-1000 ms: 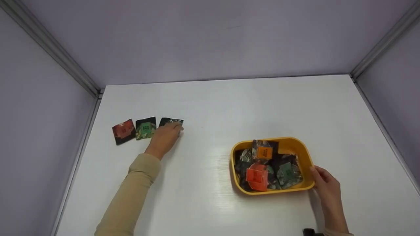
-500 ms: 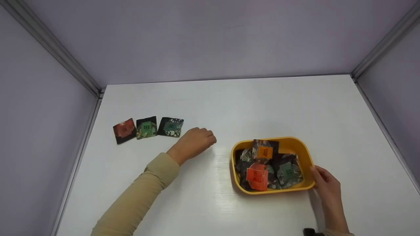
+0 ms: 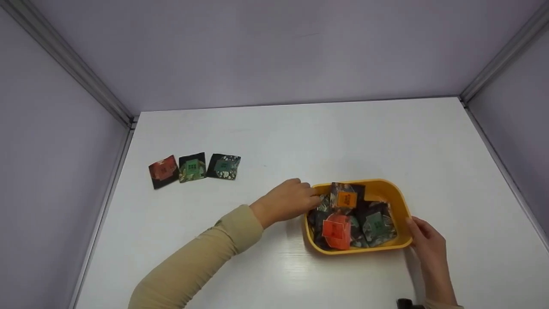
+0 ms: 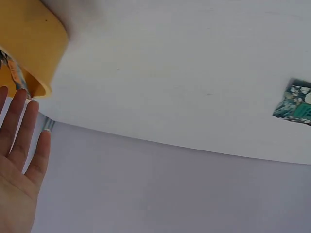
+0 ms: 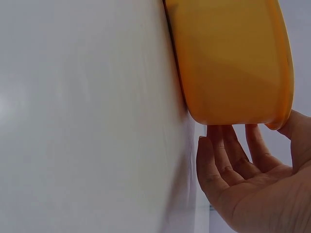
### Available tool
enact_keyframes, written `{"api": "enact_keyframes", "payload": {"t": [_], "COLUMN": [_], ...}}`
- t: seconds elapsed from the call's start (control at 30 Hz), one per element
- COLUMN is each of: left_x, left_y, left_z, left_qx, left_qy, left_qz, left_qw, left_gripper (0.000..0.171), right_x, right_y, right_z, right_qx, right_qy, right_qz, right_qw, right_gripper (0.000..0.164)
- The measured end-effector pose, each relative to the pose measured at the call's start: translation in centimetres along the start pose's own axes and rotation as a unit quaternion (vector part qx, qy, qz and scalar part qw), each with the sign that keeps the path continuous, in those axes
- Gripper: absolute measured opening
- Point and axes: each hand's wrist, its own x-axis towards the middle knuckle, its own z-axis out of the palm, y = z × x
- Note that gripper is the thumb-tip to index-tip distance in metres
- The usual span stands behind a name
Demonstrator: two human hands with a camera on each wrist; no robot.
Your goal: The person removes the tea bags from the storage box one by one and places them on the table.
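A yellow plastic bin [image 3: 379,189] stands on the table right of centre, filled with several small square packets [image 3: 339,231]. At its left rim is my left hand [image 3: 286,201], its fingertips just over the rim beside the packets. In the left wrist view that hand [image 4: 17,170] has mostly straight fingers and nothing visible between them. My right hand [image 3: 430,244] holds the bin's right end, with thumb over the rim and fingers against the outer wall [image 5: 233,73]. A red packet [image 3: 164,171], a green packet [image 3: 192,167] and a dark floral packet [image 3: 224,166] lie in a row at left.
The white table [image 3: 266,133] meets a pale back wall [image 3: 274,56]. Side walls rise at left and right. A small black object [image 3: 404,304] shows by the right wrist at the bottom edge.
My left hand has come away from the dark floral packet, which stays third in the row, and has moved right to the bin. My right hand and the bin keep their place.
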Motion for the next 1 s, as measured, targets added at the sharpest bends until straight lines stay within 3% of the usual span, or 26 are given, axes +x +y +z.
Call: {"api": "enact_keyframes", "payload": {"t": [0.2, 0.4, 0.6, 0.77, 1.0], "left_x": [1.7, 2.9, 3.5, 3.6, 4.2], "left_y": [2.6, 4.7, 6.4, 7.2, 7.5], "left_z": [-0.7, -0.3, 0.2, 0.9, 1.5], "left_qx": [0.01, 0.058, 0.055, 0.059, 0.086], "left_qy": [-0.029, -0.042, -0.073, -0.103, -0.105], "left_qz": [0.04, 0.075, 0.05, 0.057, 0.054], "left_qw": [0.9987, 0.9946, 0.9946, 0.9913, 0.9893], "left_gripper": [0.029, 0.028, 0.026, 0.024, 0.042], "right_x": [0.0, -0.2, -0.2, -0.2, -0.3], "right_y": [0.0, 0.1, 0.2, 0.3, 0.3], "right_z": [0.0, 0.3, 0.3, 0.3, 0.4], "right_qx": [0.009, -0.001, -0.001, -0.003, 0.0], "right_qy": [0.002, 0.017, 0.023, 0.022, 0.026], "right_qz": [0.002, -0.012, -0.017, -0.012, -0.013], "right_qw": [1.0, 1.0, 1.0, 1.0, 1.0], "right_gripper": [0.081, 0.078, 0.078, 0.08, 0.078]}}
